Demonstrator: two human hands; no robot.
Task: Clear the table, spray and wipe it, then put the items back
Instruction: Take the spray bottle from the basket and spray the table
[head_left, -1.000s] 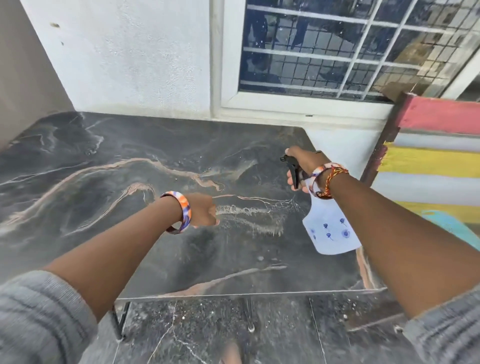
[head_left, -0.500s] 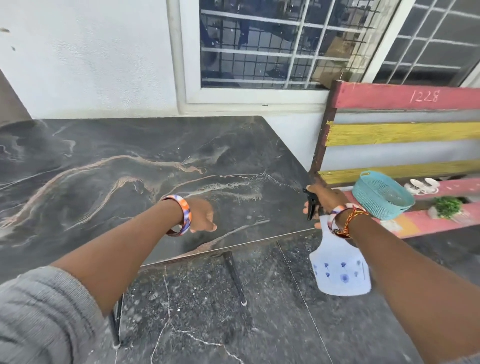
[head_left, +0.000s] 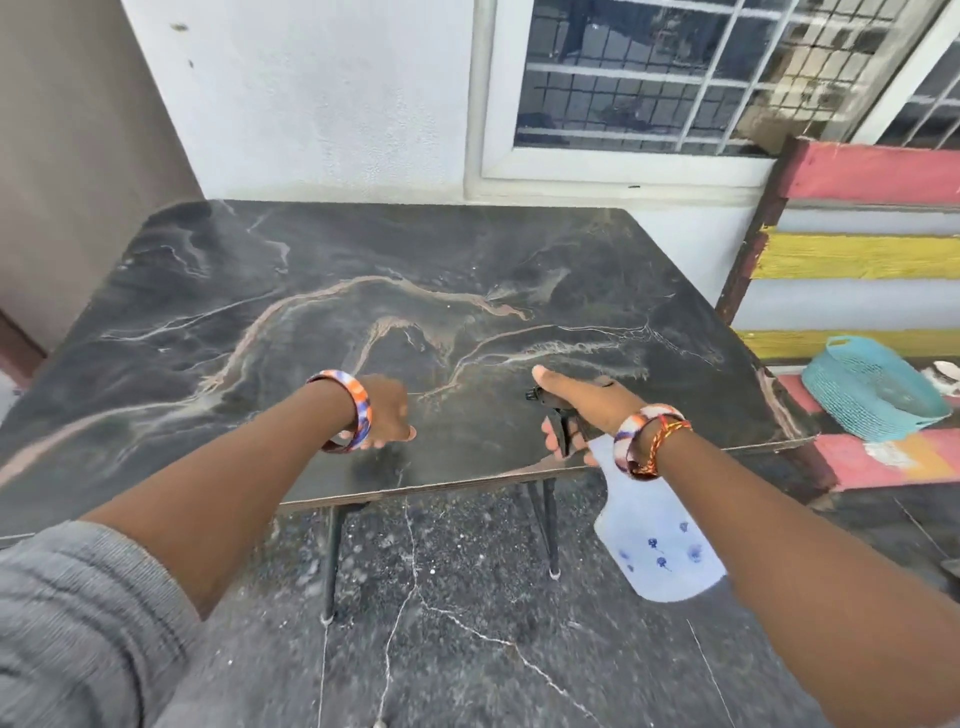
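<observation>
Desk (head_left: 249, 291), dark marble-patterned, sits against the white wall under a barred window (head_left: 675, 73). Left hand (head_left: 387, 413) hovers above it, fingers loosely curled, holding nothing. Right hand (head_left: 582, 408) grips a white spray bottle (head_left: 657, 540) at the near edge. Teal basket (head_left: 872, 389) rests on a striped bench (head_left: 857, 260) to the right.

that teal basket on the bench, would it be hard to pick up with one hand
Probably not. The teal basket looks like thin openwork plastic, so likely light and slightly flexible. It has a small handle loop and already sits tilted, so a nudge may slide or tip it.
</observation>
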